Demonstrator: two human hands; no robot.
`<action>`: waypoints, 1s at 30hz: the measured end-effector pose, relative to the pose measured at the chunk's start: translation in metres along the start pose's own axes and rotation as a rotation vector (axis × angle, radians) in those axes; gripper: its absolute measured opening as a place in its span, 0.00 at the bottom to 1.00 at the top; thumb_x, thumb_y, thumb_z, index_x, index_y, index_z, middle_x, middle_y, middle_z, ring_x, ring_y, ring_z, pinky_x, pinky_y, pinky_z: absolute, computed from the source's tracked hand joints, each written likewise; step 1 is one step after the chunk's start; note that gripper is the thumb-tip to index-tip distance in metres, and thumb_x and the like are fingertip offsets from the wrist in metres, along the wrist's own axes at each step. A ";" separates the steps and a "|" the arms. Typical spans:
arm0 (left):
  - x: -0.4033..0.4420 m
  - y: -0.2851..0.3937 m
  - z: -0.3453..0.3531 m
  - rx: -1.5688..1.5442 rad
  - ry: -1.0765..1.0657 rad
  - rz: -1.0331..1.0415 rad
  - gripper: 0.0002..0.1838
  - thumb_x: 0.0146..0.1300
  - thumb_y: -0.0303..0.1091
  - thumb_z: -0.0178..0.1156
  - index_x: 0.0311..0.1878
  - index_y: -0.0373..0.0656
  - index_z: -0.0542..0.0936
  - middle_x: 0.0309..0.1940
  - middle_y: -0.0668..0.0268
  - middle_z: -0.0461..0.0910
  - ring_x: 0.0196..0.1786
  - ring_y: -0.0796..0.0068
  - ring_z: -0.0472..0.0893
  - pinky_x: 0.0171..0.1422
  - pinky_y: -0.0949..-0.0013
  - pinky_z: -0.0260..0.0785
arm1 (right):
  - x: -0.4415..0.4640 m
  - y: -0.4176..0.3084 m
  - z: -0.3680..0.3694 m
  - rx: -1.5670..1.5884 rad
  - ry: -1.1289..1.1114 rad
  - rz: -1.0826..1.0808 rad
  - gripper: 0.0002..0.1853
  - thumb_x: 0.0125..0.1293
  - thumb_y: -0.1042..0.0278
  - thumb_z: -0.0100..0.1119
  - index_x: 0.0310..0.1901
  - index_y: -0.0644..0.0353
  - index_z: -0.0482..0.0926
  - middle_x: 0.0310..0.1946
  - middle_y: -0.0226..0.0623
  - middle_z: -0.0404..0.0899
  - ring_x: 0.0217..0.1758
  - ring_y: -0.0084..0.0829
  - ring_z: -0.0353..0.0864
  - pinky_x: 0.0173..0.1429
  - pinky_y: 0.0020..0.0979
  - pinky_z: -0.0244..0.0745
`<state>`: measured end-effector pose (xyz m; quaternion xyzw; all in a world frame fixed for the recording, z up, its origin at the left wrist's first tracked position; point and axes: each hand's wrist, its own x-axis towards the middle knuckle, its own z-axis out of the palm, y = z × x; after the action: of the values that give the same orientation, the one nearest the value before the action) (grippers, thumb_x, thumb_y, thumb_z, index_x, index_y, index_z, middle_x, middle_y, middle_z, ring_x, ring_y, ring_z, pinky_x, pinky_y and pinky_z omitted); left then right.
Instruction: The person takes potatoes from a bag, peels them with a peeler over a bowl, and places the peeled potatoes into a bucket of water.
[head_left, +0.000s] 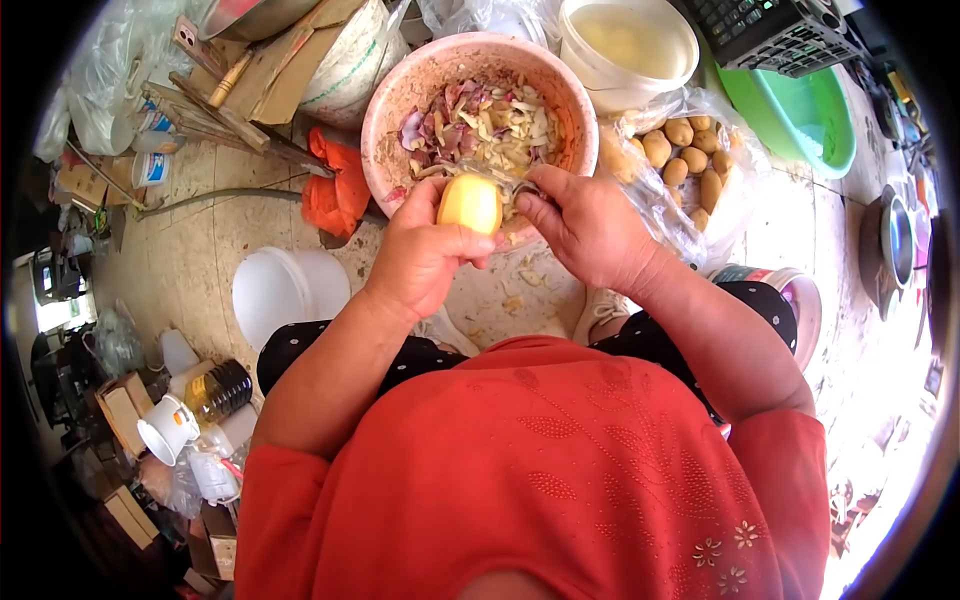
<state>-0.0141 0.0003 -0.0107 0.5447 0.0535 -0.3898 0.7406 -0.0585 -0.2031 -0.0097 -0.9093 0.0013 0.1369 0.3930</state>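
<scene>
A peeled yellow potato is gripped in my left hand, above the near rim of a pink basin. Peelings, purple and pale, lie in the basin. My right hand is closed beside the potato on its right, pinching a small peeler whose shape is partly hidden by the fingers. To the right of the basin, unpeeled potatoes rest in an open clear plastic bag.
A white bucket holding cloudy liquid stands behind the bag, near a green tub and black crate. An empty white bucket is at left, below a red bag. Peel scraps lie on the floor between my feet.
</scene>
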 end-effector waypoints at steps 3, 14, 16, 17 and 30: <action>-0.005 0.003 0.007 0.047 -0.211 0.196 0.32 0.47 0.21 0.63 0.58 0.43 0.67 0.45 0.59 0.77 0.42 0.66 0.80 0.41 0.67 0.72 | 0.011 0.026 0.004 -0.216 -0.209 0.194 0.17 0.68 0.56 0.48 0.43 0.63 0.78 0.37 0.54 0.82 0.44 0.53 0.81 0.51 0.46 0.75; 0.005 -0.003 -0.007 -0.254 -0.057 0.038 0.23 0.56 0.20 0.59 0.56 0.42 0.68 0.42 0.62 0.77 0.36 0.69 0.80 0.38 0.67 0.73 | -0.008 -0.004 0.007 0.064 0.188 -0.199 0.12 0.67 0.59 0.56 0.38 0.60 0.73 0.25 0.48 0.79 0.32 0.51 0.81 0.37 0.46 0.76; 0.005 -0.002 -0.004 -0.249 -0.077 0.009 0.22 0.57 0.20 0.59 0.55 0.43 0.69 0.42 0.64 0.77 0.32 0.72 0.78 0.35 0.68 0.72 | -0.011 -0.002 0.015 -0.051 0.193 -0.290 0.10 0.67 0.59 0.57 0.36 0.57 0.73 0.23 0.44 0.79 0.30 0.49 0.81 0.34 0.46 0.76; 0.004 -0.001 -0.003 -0.248 -0.078 0.007 0.22 0.57 0.20 0.59 0.55 0.43 0.69 0.42 0.64 0.77 0.32 0.72 0.78 0.35 0.68 0.72 | -0.010 0.001 0.019 -0.049 0.224 -0.322 0.11 0.66 0.59 0.57 0.35 0.56 0.72 0.24 0.42 0.79 0.28 0.48 0.81 0.31 0.46 0.76; 0.005 -0.003 -0.009 -0.228 -0.064 -0.003 0.31 0.47 0.27 0.57 0.60 0.43 0.70 0.45 0.64 0.75 0.36 0.72 0.74 0.38 0.70 0.66 | 0.004 0.005 -0.005 0.132 0.163 0.087 0.16 0.69 0.55 0.53 0.41 0.61 0.77 0.32 0.53 0.81 0.39 0.52 0.82 0.44 0.47 0.76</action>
<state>-0.0098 0.0051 -0.0190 0.4441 0.0746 -0.3993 0.7986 -0.0539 -0.2095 -0.0114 -0.8887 0.0819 0.0792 0.4441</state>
